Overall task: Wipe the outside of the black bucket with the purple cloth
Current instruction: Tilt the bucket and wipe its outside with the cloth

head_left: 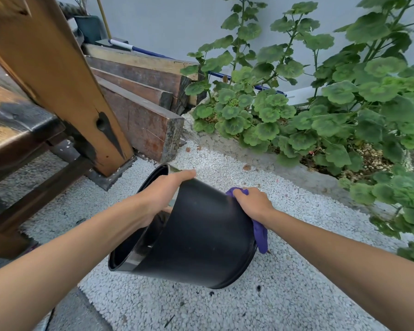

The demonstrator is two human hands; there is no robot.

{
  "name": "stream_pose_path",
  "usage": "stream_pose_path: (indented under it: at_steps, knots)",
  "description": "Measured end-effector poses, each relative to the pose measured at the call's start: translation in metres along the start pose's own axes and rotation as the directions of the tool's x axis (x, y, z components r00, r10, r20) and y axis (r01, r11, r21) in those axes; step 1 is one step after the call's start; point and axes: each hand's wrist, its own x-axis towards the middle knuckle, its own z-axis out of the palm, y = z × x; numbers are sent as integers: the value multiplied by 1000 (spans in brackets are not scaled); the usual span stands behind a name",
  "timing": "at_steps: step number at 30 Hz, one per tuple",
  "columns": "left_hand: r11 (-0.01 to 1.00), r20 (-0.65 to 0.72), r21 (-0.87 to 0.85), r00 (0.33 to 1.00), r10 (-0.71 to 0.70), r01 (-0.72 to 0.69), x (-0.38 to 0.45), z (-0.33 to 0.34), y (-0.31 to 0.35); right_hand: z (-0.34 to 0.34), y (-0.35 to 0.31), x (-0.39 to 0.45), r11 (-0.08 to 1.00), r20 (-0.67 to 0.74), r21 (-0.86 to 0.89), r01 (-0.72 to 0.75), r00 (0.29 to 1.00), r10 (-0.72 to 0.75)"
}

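The black bucket [196, 235] is held tilted above the white gravel, its open mouth facing left and its base to the lower right. My left hand [164, 194] grips the bucket's rim, thumb inside the mouth and fingers over the top edge. My right hand [252, 203] holds the purple cloth [261, 235] against the bucket's far right side near the base. Part of the cloth hangs down below my wrist; the rest is hidden under my palm and behind the bucket.
White gravel ground [225, 304] lies beneath. A wooden bench and slanted post [58, 75] stand at the left, with stacked timber beams [141, 111] behind. A concrete-edged bed of geranium plants [320, 111] fills the right. A blue-handled broom [148, 52] leans by the wall.
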Motion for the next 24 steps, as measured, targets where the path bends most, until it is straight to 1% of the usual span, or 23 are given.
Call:
stream_pose_path:
  at_steps: [3,4,7,9,10,12,14,17,19,21,22,24]
  knots:
    - [992,-71,-33,990,-120,118,-5,-3,12,-6,8,1,997,-9,-77,18,1000,-19]
    - [990,-62,-41,989,-137,134,-6,-7,11,-8,10,2,995,-7,-93,22,1000,-23]
    - [986,-43,-88,989,-144,139,-19,-9,16,-14,14,-1,979,-9,-202,39,999,-41]
    - [981,-49,-117,985,-164,158,-22,-8,19,-19,9,-4,954,-58,-291,70,994,-91]
    - [978,-55,-133,984,-169,161,-23,-8,20,-24,4,-6,947,-94,-306,92,987,-127]
    - [972,-71,-193,986,-153,137,-27,-12,24,-35,-10,-10,950,-177,-277,145,964,-198]
    - [970,-112,-226,986,-122,94,-28,-19,27,-45,-27,-15,951,-284,-240,195,923,-261]
    - [975,-178,-220,981,-72,32,-26,-24,26,-55,-54,-23,941,-434,-213,262,837,-331]
    - [970,-231,-243,971,-65,8,-24,-17,22,-59,-74,-29,923,-505,-178,342,773,-384]
    - [959,-293,-283,953,-75,-12,-24,-6,15,-58,-98,-39,879,-536,-115,463,716,-448]
    - [953,-302,-302,950,-78,-17,-24,-2,11,-55,-110,-44,848,-541,-60,526,697,-471]
    - [951,-309,-309,948,-76,-25,-22,6,4,-40,-130,-59,772,-509,50,633,681,-526]
